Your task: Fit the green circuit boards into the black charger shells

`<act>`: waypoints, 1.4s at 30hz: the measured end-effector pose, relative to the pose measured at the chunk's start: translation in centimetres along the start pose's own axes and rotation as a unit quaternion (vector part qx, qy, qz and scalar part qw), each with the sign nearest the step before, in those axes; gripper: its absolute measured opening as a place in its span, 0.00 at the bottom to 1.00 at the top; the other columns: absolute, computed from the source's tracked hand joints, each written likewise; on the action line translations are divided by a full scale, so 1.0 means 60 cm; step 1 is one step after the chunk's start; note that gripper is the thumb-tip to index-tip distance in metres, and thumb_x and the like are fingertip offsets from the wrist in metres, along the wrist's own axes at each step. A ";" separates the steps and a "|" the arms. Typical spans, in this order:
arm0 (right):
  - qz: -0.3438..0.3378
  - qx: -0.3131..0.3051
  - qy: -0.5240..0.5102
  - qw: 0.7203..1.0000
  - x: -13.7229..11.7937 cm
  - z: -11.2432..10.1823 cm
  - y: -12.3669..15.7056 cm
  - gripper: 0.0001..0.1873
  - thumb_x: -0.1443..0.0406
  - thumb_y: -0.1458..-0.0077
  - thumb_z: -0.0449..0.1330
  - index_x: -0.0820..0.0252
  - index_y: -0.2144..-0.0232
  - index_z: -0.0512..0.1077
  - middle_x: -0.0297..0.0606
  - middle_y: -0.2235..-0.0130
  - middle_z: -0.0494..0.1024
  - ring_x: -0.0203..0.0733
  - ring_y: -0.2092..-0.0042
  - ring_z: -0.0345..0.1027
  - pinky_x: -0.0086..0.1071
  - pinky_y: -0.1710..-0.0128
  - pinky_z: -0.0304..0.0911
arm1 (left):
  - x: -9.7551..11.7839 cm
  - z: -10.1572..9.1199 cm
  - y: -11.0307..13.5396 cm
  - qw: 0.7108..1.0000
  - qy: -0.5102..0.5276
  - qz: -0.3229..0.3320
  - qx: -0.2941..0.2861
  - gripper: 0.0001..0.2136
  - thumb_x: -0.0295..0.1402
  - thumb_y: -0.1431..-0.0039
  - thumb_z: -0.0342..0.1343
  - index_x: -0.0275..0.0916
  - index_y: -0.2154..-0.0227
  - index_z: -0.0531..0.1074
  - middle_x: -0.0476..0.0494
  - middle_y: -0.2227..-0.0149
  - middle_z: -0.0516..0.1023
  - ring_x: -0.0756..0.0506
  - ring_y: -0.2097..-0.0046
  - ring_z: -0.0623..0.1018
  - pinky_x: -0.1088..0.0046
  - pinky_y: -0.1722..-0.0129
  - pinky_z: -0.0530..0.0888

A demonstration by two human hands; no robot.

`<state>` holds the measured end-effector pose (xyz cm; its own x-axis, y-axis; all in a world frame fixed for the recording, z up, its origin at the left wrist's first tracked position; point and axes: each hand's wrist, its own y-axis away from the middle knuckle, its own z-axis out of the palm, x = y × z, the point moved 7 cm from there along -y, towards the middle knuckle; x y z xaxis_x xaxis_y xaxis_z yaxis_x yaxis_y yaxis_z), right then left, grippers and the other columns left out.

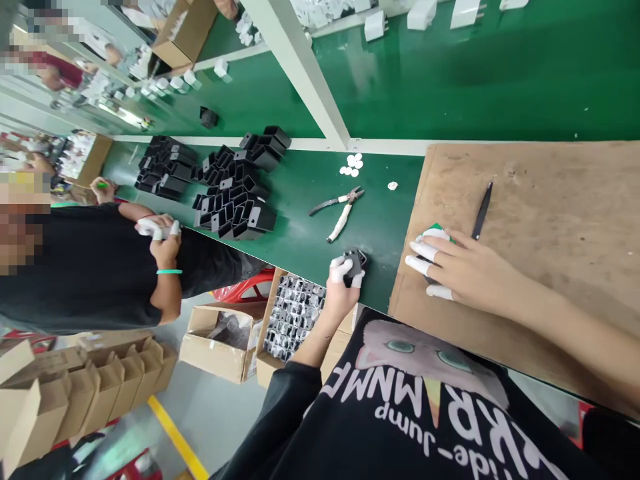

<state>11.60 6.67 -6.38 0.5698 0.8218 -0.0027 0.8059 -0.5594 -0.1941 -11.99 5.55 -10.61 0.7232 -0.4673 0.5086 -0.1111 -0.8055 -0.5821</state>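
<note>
My left hand [341,288], with white finger cots on it, is closed around a small black plastic housing [356,264] above the green bench near its front edge. My right hand [465,267] lies over the left part of a brown board, white cots on its fingers. Its fingers curve over something with a green and white edge [438,231]; most of this is hidden under the hand. A black pen [483,211] rests on the board just beyond that hand. Pliers [341,208] with pale and dark handles lie spread on the bench beyond my left hand.
Black housings [235,193] stand clustered on the left of the bench. Small white discs [352,164] lie near a white post [305,73]. The brown board [560,227] covers the right side. A co-worker [90,260] sits at left. Below stands a carton of parts [273,333].
</note>
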 end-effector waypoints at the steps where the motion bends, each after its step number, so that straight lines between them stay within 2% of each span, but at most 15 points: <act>1: -0.002 0.003 -0.003 1.000 -0.004 0.003 0.000 0.27 0.57 0.46 0.63 0.64 0.47 0.70 0.50 0.44 0.74 0.55 0.41 0.63 0.51 0.42 0.60 | 0.001 0.002 0.001 1.000 -0.005 -0.005 -0.012 0.13 0.34 0.41 0.58 0.41 0.55 0.64 0.41 0.55 0.71 0.46 0.53 0.77 0.67 0.56 0.75; 11: 0.007 0.043 -0.015 0.999 -0.005 -0.013 0.003 0.20 0.59 0.38 0.56 0.68 0.50 0.73 0.52 0.43 0.73 0.55 0.40 0.63 0.50 0.43 0.60 | -0.003 -0.011 0.012 0.997 -0.070 -0.016 0.035 0.13 0.35 0.47 0.63 0.41 0.61 0.67 0.44 0.60 0.74 0.44 0.55 0.75 0.56 0.50 0.71; 13: 0.008 0.048 -0.011 0.999 -0.003 -0.018 0.003 0.19 0.60 0.37 0.55 0.67 0.50 0.73 0.51 0.43 0.73 0.55 0.41 0.64 0.50 0.43 0.60 | -0.007 -0.004 0.010 0.996 -0.037 -0.075 0.018 0.13 0.38 0.48 0.64 0.41 0.63 0.67 0.44 0.61 0.75 0.44 0.56 0.76 0.56 0.48 0.70; 15: 0.014 0.057 -0.016 0.998 -0.004 -0.024 -0.003 0.19 0.60 0.37 0.55 0.67 0.49 0.72 0.50 0.42 0.73 0.55 0.42 0.64 0.50 0.43 0.60 | -0.010 0.000 0.005 0.976 0.066 -0.205 0.018 0.17 0.42 0.49 0.64 0.41 0.61 0.67 0.44 0.60 0.75 0.45 0.55 0.76 0.59 0.49 0.72; 17: 0.026 0.084 -0.036 0.996 -0.008 -0.036 -0.014 0.24 0.58 0.38 0.55 0.69 0.45 0.68 0.51 0.43 0.73 0.55 0.43 0.66 0.49 0.44 0.61 | 0.001 0.007 0.003 0.901 0.243 -0.356 0.042 0.20 0.46 0.49 0.63 0.42 0.57 0.67 0.43 0.56 0.75 0.46 0.55 0.77 0.63 0.51 0.74; 21: 0.055 0.148 -0.093 0.983 -0.018 -0.073 -0.044 0.37 0.49 0.39 0.53 0.74 0.39 0.60 0.54 0.49 0.77 0.55 0.48 0.69 0.46 0.51 0.66 | 0.085 0.055 -0.012 0.671 0.524 -0.523 -0.030 0.19 0.49 0.43 0.57 0.41 0.56 0.70 0.42 0.56 0.79 0.46 0.60 0.79 0.63 0.57 0.76; 23: 0.065 0.167 -0.112 0.977 -0.022 -0.088 -0.055 0.39 0.48 0.38 0.52 0.72 0.36 0.55 0.52 0.52 0.78 0.54 0.50 0.71 0.45 0.53 0.67 | 0.119 0.069 -0.019 0.607 0.570 -0.550 -0.063 0.18 0.50 0.42 0.56 0.40 0.60 0.73 0.43 0.62 0.80 0.46 0.65 0.79 0.62 0.58 0.77; 25: 0.080 0.175 -0.126 0.973 -0.022 -0.096 -0.059 0.39 0.49 0.38 0.53 0.67 0.34 0.50 0.49 0.54 0.79 0.54 0.52 0.72 0.43 0.55 0.67 | 0.134 0.077 -0.022 0.584 0.584 -0.558 -0.075 0.17 0.50 0.42 0.56 0.39 0.63 0.74 0.45 0.66 0.80 0.46 0.68 0.79 0.62 0.59 0.77; 27: 0.096 0.177 -0.135 0.970 -0.021 -0.096 -0.058 0.40 0.51 0.38 0.54 0.64 0.32 0.46 0.46 0.55 0.80 0.53 0.52 0.72 0.43 0.55 0.67 | 0.137 0.082 -0.022 0.589 0.581 -0.557 -0.076 0.18 0.50 0.42 0.55 0.40 0.63 0.73 0.45 0.66 0.80 0.46 0.67 0.79 0.64 0.60 0.77; 29: 0.104 0.182 -0.140 0.968 -0.021 -0.094 -0.054 0.41 0.53 0.38 0.55 0.61 0.31 0.44 0.46 0.54 0.79 0.53 0.52 0.73 0.42 0.55 0.67 | 0.133 0.085 -0.024 0.619 0.565 -0.541 -0.070 0.19 0.51 0.42 0.55 0.40 0.60 0.73 0.44 0.61 0.80 0.45 0.62 0.80 0.65 0.60 0.77; 33: 0.158 0.182 -0.166 0.956 -0.017 -0.080 -0.048 0.40 0.55 0.40 0.58 0.57 0.32 0.46 0.50 0.46 0.74 0.56 0.49 0.71 0.46 0.53 0.68 | 0.121 0.067 -0.043 0.774 0.469 -0.426 -0.011 0.30 0.49 0.48 0.62 0.46 0.45 0.62 0.40 0.46 0.74 0.42 0.48 0.77 0.65 0.51 0.77; 36: 0.221 0.201 -0.308 0.903 -0.009 -0.055 -0.047 0.38 0.56 0.42 0.60 0.53 0.35 0.50 0.50 0.41 0.68 0.56 0.44 0.69 0.47 0.52 0.70 | 0.124 0.050 -0.054 0.855 0.391 -0.337 0.045 0.39 0.52 0.50 0.63 0.51 0.39 0.50 0.38 0.41 0.68 0.41 0.43 0.74 0.62 0.46 0.75; 39: 0.202 0.251 -0.501 0.803 -0.011 -0.030 -0.051 0.38 0.56 0.43 0.61 0.50 0.36 0.48 0.48 0.39 0.65 0.50 0.45 0.70 0.43 0.51 0.72 | 0.132 0.060 -0.057 0.853 0.416 -0.315 0.025 0.39 0.58 0.49 0.58 0.49 0.39 0.51 0.36 0.38 0.65 0.38 0.39 0.71 0.60 0.44 0.74; 40: 0.187 0.258 -0.527 0.788 -0.013 -0.024 -0.052 0.37 0.56 0.42 0.61 0.49 0.37 0.47 0.48 0.38 0.64 0.49 0.44 0.69 0.44 0.50 0.72 | 0.134 0.068 -0.058 0.841 0.436 -0.321 -0.002 0.38 0.59 0.49 0.57 0.48 0.40 0.53 0.35 0.39 0.66 0.37 0.39 0.71 0.60 0.44 0.74; 42: 0.161 0.259 -0.499 0.811 -0.011 -0.025 -0.051 0.35 0.56 0.42 0.61 0.48 0.38 0.51 0.47 0.37 0.62 0.52 0.38 0.62 0.50 0.43 0.65 | 0.132 0.079 -0.058 0.814 0.470 -0.336 -0.054 0.38 0.61 0.51 0.57 0.45 0.42 0.60 0.34 0.42 0.70 0.37 0.42 0.74 0.60 0.45 0.75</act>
<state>9.00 7.70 -4.33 0.1143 0.4643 -0.8783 0.3172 -0.8548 -0.4107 -2.67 6.36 -7.57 -0.1908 0.0598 0.9798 -0.0011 -0.9982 0.0607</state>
